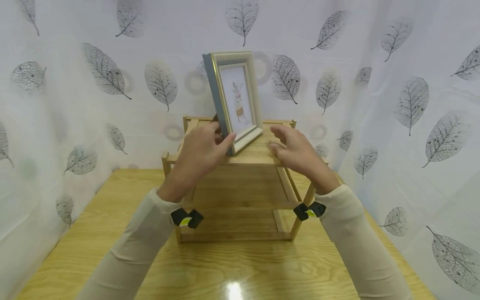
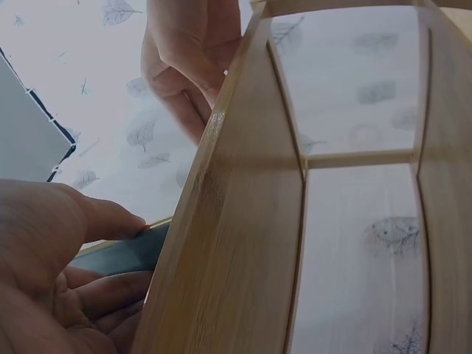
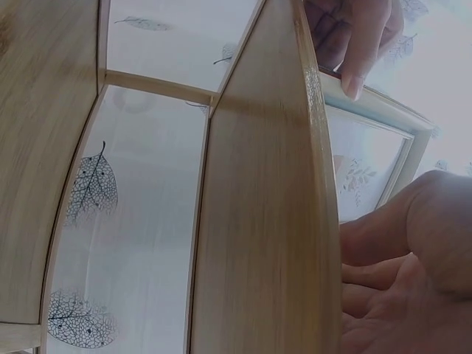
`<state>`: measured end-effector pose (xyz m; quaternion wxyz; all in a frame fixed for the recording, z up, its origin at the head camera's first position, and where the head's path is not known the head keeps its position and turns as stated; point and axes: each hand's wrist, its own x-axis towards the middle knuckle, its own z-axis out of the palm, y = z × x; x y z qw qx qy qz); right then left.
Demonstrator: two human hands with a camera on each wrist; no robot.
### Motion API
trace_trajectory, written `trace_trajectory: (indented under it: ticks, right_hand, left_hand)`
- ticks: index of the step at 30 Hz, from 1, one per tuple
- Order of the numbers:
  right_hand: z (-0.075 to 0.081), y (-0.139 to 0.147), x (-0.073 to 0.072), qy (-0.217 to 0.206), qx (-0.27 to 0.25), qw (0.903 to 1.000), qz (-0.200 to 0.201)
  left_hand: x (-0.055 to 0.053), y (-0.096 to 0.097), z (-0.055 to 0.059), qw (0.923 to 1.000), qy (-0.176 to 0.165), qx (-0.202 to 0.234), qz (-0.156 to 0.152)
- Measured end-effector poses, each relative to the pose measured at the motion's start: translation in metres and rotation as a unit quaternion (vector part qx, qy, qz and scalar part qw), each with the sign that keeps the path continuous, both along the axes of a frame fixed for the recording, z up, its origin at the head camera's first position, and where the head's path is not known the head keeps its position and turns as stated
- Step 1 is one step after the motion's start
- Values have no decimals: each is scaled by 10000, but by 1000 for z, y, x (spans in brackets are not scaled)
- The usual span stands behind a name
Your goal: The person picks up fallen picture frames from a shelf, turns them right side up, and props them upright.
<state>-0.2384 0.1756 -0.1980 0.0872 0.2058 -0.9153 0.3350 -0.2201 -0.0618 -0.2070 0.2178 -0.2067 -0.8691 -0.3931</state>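
Note:
A picture frame [image 1: 237, 98] with a cream front, gold edging and a blue-grey side stands turned at an angle on the top board of a wooden shelf rack [image 1: 240, 204]. My left hand [image 1: 200, 148] pinches its lower left side, thumb on the front edge and fingers behind. In the left wrist view the thumb lies along the frame's blue-grey side [image 2: 125, 251]. Off to the frame's right, my right hand [image 1: 296, 150] is held over the top board with loosely bent fingers and nothing in its grip. The right wrist view partly hides its fingertips behind the board.
The rack has several tiers and stands on a wood-grain table [image 1: 123, 212]. A white curtain [image 1: 161, 33] printed with grey leaves hangs behind and at both sides. Black wrist devices [image 1: 186, 218] sit at both cuffs.

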Motion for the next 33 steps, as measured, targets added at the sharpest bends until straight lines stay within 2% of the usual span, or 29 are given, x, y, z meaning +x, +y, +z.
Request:
trace_trajectory:
  ticks: [8,15,20,25,33]
  right_hand:
    - [2,-3,-1,-212,91,9993,-292]
    - [6,-5,-3,-186,186,9984,-504]
    - [5,-7,-9,-213,33,9985,-505]
    - [4,-11,-13,-188,-84,9989,-428]
    - [3,-13,-14,-201,-403,9981,-417]
  left_hand:
    - [1,-5,0,9998,-169,-28,102]
    - [0,-11,0,9998,-74,-157,103]
    - [-2,-14,0,9996,-37,-269,65]
    - [-3,-16,0,9993,-151,-341,17]
    - [-3,-18,2,9981,-340,-497,117]
